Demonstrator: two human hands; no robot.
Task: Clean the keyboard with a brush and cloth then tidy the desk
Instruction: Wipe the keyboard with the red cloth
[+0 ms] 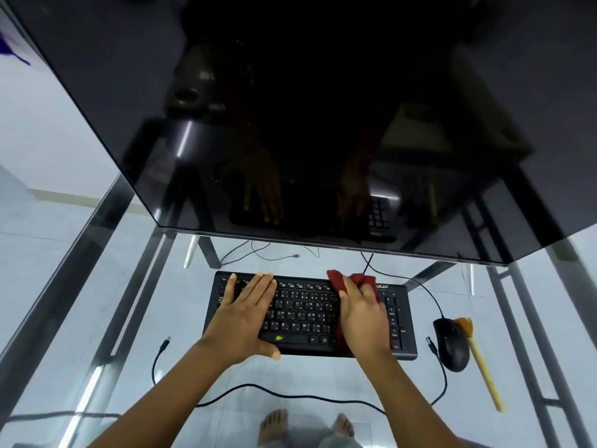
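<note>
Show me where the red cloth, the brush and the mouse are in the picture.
red cloth (336, 279), head view, on its bunched upper left corner.
brush (484, 373), head view, midway along its pale handle.
mouse (452, 350), head view, on its black back.

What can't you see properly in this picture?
Head view:
- Keys of the black keyboard under the flat left hand and the dark red cloth: hidden.
- Right hand on the cloth: fingers blurred, grip or press unclear.
- Key letters: too small.
- Big black screen: cut off by the top edge.
- Yellow wooden brush touching the black mouse: unclear.
</note>
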